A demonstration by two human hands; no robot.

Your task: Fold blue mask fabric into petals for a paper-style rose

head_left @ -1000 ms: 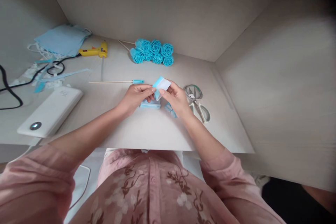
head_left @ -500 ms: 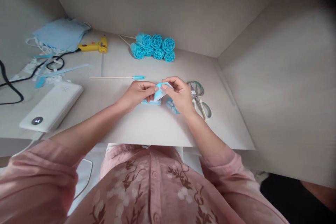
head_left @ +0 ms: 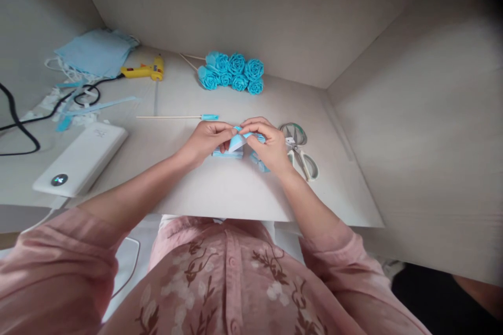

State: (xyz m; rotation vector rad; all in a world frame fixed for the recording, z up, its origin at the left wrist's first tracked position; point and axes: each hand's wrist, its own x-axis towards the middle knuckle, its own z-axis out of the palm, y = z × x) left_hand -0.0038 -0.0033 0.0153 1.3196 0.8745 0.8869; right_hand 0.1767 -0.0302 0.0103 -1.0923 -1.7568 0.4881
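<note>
Between my two hands is a small blue-and-white piece of face-mask fabric (head_left: 238, 142). My left hand (head_left: 206, 141) pinches its left side between thumb and fingers. My right hand (head_left: 269, 141) is closed on its right side, the fingers bent over the top edge and hiding part of it. Just below the fingers, a flat stack of blue pieces (head_left: 228, 154) lies on the table. More blue scraps (head_left: 260, 163) sit under my right hand. Beyond my left hand lies a thin wooden stick (head_left: 168, 117) with a rolled blue tip (head_left: 209, 117).
White-handled scissors (head_left: 302, 157) and a roll of tape (head_left: 294, 134) lie right of my hands. Blue fabric roses (head_left: 236, 73) on sticks rest at the back. A yellow glue gun (head_left: 143, 70), face masks (head_left: 92, 52), a black cable (head_left: 51, 112) and a white power bank (head_left: 82, 159) are at left.
My right fingers have shifted over the top of the fabric piece, whose right part now looks folded or bunched. My left hand keeps its pinch. The view has shifted slightly.
</note>
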